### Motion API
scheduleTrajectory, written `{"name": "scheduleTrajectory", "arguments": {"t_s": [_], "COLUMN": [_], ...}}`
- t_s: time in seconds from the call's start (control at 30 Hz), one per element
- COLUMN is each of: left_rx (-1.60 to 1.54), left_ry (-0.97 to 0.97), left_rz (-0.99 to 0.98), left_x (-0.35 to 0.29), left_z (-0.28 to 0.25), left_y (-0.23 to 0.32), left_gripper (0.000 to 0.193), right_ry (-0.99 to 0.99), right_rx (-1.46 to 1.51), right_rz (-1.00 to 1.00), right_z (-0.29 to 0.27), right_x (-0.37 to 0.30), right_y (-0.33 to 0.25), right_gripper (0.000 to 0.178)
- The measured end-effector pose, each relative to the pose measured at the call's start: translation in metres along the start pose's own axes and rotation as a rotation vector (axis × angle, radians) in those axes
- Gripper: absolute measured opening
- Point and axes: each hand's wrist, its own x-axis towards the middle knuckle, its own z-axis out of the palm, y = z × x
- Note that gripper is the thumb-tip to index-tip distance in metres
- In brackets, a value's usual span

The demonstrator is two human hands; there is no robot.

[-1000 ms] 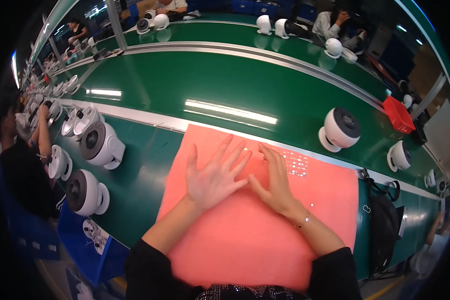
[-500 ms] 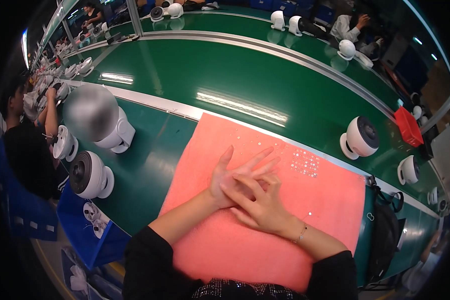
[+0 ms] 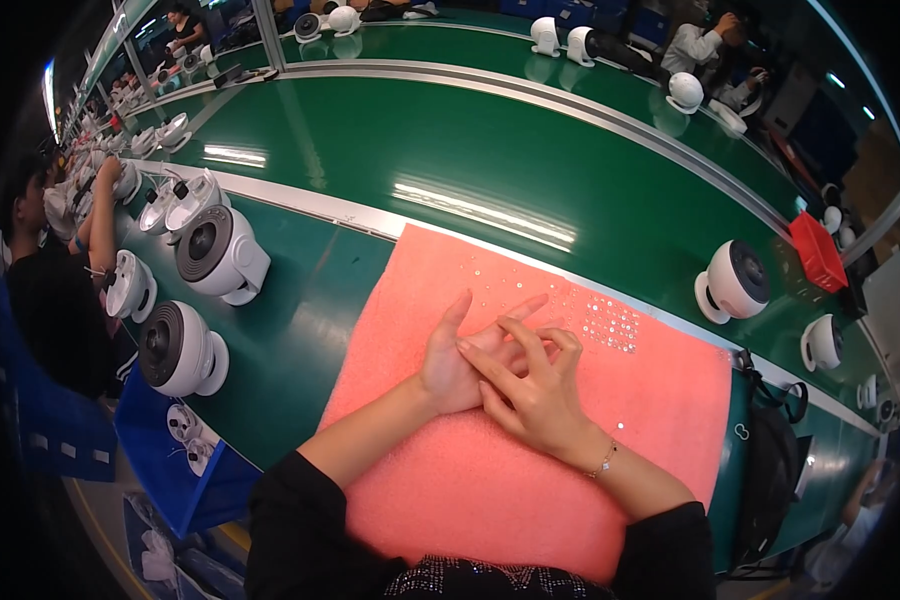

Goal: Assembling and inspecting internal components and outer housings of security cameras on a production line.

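Note:
My left hand (image 3: 448, 368) lies palm up over a pink foam sheet (image 3: 440, 500), fingers stretched and thumb raised. Across it reaches my right hand (image 3: 545, 400), its fingers bent but apart, with the index fingertip at the left palm near the thumb. Whether any tiny piece lies in the palm, I cannot make out. Beyond the hands, small shiny round pieces (image 3: 610, 322) sit in rows on the sheet, with several more scattered to their left. One white round piece (image 3: 621, 426) lies alone by my right wrist.
White round-headed devices (image 3: 215, 250) with dark ringed fronts stand at the left. Past an edge rail runs a green belt (image 3: 420, 140) carrying another white device (image 3: 732, 280). A black bag (image 3: 770, 470) lies right, a blue bin (image 3: 185, 480) lower left. A person (image 3: 60, 300) works at the left.
My right hand has shifted slightly right, with its fingers more spread over the left palm. The left hand stays nearly still. Devices on the near belt have moved right, those on the far belt left.

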Motion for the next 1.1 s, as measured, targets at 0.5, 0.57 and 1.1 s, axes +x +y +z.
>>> {"name": "scheduleTrajectory", "arguments": {"t_s": [0.5,0.57,1.1], "left_rx": [0.322,0.326,0.348], "left_ry": [-0.013,-0.009,0.081], "left_rz": [0.09,0.039,-0.027], "left_x": [-0.006,-0.006,-0.002], "left_z": [-0.023,-0.018,-0.017], "left_y": [-0.023,-0.019,-0.019], "left_gripper": [0.062,0.062,0.049], "right_ry": [-0.034,-0.018,0.043], "right_rx": [0.271,0.289,0.394], "right_rz": [-0.006,0.007,0.046], "right_z": [-0.002,-0.001,0.004], "right_x": [-0.003,-0.003,0.002], "right_y": [-0.018,-0.016,-0.004], "right_gripper": [0.034,0.029,0.023]}}
